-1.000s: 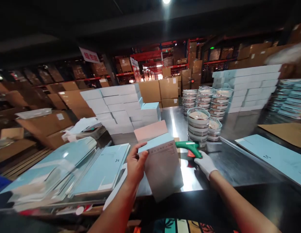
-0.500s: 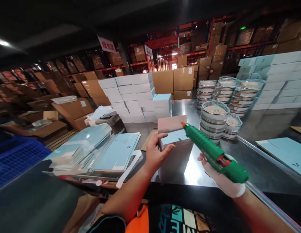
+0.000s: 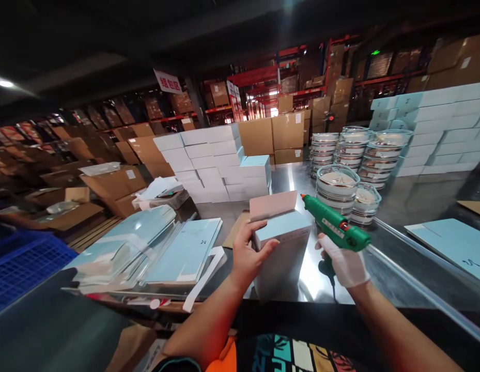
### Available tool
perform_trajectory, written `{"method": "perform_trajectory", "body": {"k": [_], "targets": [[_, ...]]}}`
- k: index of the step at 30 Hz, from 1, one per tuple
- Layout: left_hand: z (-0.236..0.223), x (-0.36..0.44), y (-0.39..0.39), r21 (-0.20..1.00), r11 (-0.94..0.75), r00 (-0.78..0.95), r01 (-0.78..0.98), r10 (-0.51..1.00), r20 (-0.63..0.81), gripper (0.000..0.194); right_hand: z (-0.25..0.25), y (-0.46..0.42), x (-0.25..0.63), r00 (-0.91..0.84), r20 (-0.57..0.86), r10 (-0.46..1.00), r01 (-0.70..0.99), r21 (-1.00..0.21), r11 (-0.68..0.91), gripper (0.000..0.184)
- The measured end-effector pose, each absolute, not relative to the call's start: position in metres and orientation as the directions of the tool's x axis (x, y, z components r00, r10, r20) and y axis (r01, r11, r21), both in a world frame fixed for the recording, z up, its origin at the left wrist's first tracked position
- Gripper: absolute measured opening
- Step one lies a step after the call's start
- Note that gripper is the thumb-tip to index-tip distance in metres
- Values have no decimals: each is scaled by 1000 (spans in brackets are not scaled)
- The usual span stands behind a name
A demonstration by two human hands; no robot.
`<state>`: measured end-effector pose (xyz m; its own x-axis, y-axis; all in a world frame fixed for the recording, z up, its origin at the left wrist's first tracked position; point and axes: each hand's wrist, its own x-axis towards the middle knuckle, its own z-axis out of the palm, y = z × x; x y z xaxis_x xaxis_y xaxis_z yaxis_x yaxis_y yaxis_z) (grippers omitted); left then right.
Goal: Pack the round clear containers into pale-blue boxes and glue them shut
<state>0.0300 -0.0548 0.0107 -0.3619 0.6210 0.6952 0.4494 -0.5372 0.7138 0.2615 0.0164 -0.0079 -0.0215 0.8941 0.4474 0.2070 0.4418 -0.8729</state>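
Note:
A light-blue and white carton (image 3: 284, 227) stands upright on the metal table in front of me, its end flap (image 3: 273, 204) raised. My left hand (image 3: 250, 247) grips the carton's left side, thumb on the near face and fingers at the flap's edge. In my right hand (image 3: 342, 261), which wears a white glove, is a green glue gun (image 3: 335, 223). Its orange nozzle points left, just right of the raised flap and apart from it. A dark cord hangs below the gun.
Flat blue box sheets (image 3: 185, 250) lie at my left, beside a white strip (image 3: 203, 279). Stacked round clear-lidded tins (image 3: 336, 188) stand beyond the gun. White cartons (image 3: 208, 163) are piled at the back. Another blue sheet (image 3: 452, 245) lies right, past a clear edge strip (image 3: 426, 289).
The glue gun's nozzle has moved right, away from the flap, and its body has swung up and left to a flatter angle. My left hand still holds the carton.

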Motion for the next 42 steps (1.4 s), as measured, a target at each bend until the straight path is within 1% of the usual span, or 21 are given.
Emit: {"method": "perform_trajectory", "body": {"k": [2,4,5,6,8,11,13,17,18,20,22,24,25,27,29,31,34,36,39,40,42], "targets": [[13,27,-55,758,-526,-380,387,658,650,51,-18,32,259,-41,211,977,-2,-977,212,45],[15,25,-56,792,-513,-396,329,687,609,53,-28,46,256,-140,-82,987,-127,-987,-100,51],[16,24,-57,807,-508,-403,302,699,591,54,-32,53,255,-181,-190,965,-116,-970,-213,53],[16,23,-57,821,-502,-409,272,712,571,55,-37,59,255,-189,-254,949,-64,-961,-270,53],[16,21,-59,845,-492,-421,210,734,533,57,-43,69,258,-148,-283,948,33,-959,-281,51],[14,18,-59,863,-484,-418,144,761,496,60,-40,72,266,-54,-208,977,107,-974,-202,41],[12,21,-58,860,-492,-387,138,772,504,60,-26,62,266,-51,-128,990,70,-990,-124,37],[7,32,-54,814,-561,-297,152,760,579,58,17,25,254,-296,140,945,-189,-978,85,61],[6,34,-54,801,-577,-278,159,753,597,58,26,17,251,-334,195,922,-204,-970,131,62],[2,36,-53,783,-591,-249,193,742,622,58,36,8,250,-342,271,900,-148,-961,233,58],[-3,37,-53,765,-600,-232,232,730,643,55,33,7,255,-340,372,864,-86,-927,366,61],[-6,36,-52,739,-645,-255,192,695,673,48,23,8,264,-368,503,782,-21,-845,534,70],[-8,35,-51,717,-682,-272,146,669,692,45,17,9,269,-393,565,726,6,-788,616,68],[-10,33,-50,656,-750,-268,84,617,740,41,8,8,276,-438,674,595,25,-652,758,50],[-11,26,-49,604,-786,-180,130,580,794,29,7,3,278,-459,765,452,-12,-514,858,30],[-9,14,-50,571,-793,-78,213,569,819,20,10,-1,276,-457,819,346,-35,-406,913,34],[4,-7,-56,573,-760,47,306,613,788,20,18,-6,265,-451,845,287,20,-312,950,37],[19,-16,-63,513,-718,179,471,647,741,30,22,-8,254,-467,855,226,55,-227,972,40],[44,-16,-74,260,-653,369,711,662,653,73,26,-9,237,-561,824,86,0,-104,995,62],[50,-13,-77,208,-641,400,739,666,629,84,29,-6,234,-609,792,54,-42,-100,994,70],[59,-10,-80,212,-631,407,747,685,604,90,38,10,237,-684,727,65,-72,-156,985,79]]}}
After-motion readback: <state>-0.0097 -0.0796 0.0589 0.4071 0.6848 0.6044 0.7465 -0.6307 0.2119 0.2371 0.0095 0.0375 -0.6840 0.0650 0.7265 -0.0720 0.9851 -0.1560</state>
